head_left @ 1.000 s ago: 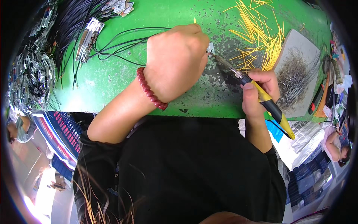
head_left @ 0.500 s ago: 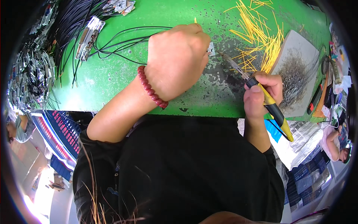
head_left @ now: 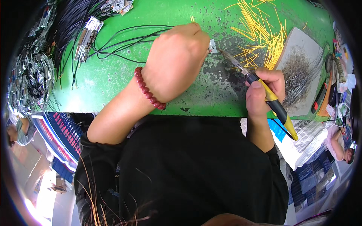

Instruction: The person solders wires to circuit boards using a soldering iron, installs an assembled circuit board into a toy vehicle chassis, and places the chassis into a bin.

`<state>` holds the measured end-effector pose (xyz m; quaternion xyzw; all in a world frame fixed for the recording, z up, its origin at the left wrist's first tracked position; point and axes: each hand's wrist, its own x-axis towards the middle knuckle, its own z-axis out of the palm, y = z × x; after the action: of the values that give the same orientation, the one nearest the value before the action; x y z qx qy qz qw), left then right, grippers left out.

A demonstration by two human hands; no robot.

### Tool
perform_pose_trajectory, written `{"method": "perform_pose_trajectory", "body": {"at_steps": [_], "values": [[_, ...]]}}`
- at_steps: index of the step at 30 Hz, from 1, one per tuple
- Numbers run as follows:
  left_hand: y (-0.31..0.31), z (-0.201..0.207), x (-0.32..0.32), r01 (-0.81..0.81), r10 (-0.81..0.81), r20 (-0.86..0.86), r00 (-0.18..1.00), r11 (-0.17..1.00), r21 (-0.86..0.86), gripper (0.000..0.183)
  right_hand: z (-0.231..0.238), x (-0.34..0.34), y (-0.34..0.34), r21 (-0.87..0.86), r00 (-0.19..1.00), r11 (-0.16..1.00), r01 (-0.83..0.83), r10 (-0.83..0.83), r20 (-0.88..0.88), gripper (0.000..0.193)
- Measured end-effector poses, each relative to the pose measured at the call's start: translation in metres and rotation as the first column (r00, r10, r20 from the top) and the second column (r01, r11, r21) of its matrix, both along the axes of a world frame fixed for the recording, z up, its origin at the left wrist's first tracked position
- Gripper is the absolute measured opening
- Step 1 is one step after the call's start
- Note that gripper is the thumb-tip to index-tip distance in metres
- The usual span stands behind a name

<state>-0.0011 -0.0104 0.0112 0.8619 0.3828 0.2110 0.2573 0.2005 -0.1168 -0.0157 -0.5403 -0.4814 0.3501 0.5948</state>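
Note:
My right hand [head_left: 264, 90] is closed around a yellow and black soldering iron [head_left: 277, 107]. The iron's thin tip points up and left, just short of a small silvery part [head_left: 212, 46]. That part pokes out beside my left hand [head_left: 179, 62], which is curled with its back toward me and its fingertips hidden underneath. Black wires [head_left: 124, 32] run from the left under this hand. A short yellow piece [head_left: 192, 19] shows just beyond the knuckles. The left wrist wears a dark red bead bracelet [head_left: 145, 88].
Loose yellow wires [head_left: 260, 34] lie at the far right of the green table [head_left: 211, 101]. A grey board [head_left: 303, 49] with dark residue sits beside them. On the left are a heap of metal parts [head_left: 30, 75], a black wire bundle [head_left: 71, 22] and a metal piece [head_left: 88, 39].
My left hand has shifted slightly left, showing more of the small silvery part. The soldering iron's tip has moved a little up and left, staying near that part.

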Motion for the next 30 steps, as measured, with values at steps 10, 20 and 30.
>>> {"method": "perform_pose_trajectory", "body": {"at_steps": [10,20,30], "values": [[0.011,0.006,0.004,0.042,-0.049,-0.109,0.993,0.997,-0.070,0.009,0.000,0.000,0.003,-0.026,1.000,1.000,-0.002,0.003,0.020,0.026],[0.012,0.004,0.004,0.042,-0.047,-0.053,0.998,0.995,-0.087,0.010,0.006,-0.004,0.005,-0.082,1.000,0.997,-0.013,0.014,0.013,0.022],[0.011,0.002,0.002,0.036,-0.040,-0.058,0.998,0.997,-0.075,0.011,0.001,0.000,0.001,0.061,0.999,0.998,-0.006,0.008,-0.037,0.027]]}}
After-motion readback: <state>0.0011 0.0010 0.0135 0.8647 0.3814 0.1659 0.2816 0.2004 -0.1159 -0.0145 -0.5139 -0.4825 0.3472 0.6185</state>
